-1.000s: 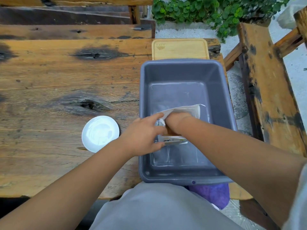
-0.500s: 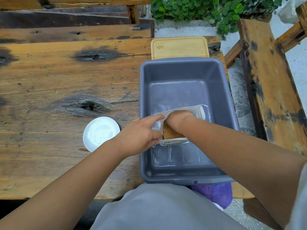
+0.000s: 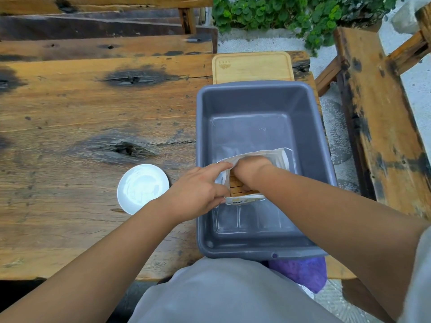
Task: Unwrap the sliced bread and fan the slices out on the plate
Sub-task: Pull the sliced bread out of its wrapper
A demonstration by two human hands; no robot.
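Observation:
A white bread bag (image 3: 278, 158) lies open inside the grey plastic tub (image 3: 254, 94). Brown bread slices (image 3: 235, 188) show through its mouth. My left hand (image 3: 198, 190) pinches the bag's left edge and holds the mouth apart. My right hand (image 3: 250, 169) is pushed into the bag, fingers curled around the slices and mostly hidden by the wrapper. A small round white plate (image 3: 142, 188) sits on the wooden table (image 3: 81, 117), left of the tub and just beyond my left forearm.
A light wooden cutting board (image 3: 253, 66) lies behind the tub. A purple cloth (image 3: 300, 271) shows under the tub's near edge. A wooden bench (image 3: 382, 117) stands to the right, with green plants (image 3: 279, 12) beyond.
My right hand has gone deeper into the bag and the mouth has spread wider, so more of the brown slices show. The left hand keeps its grip on the bag's edge.

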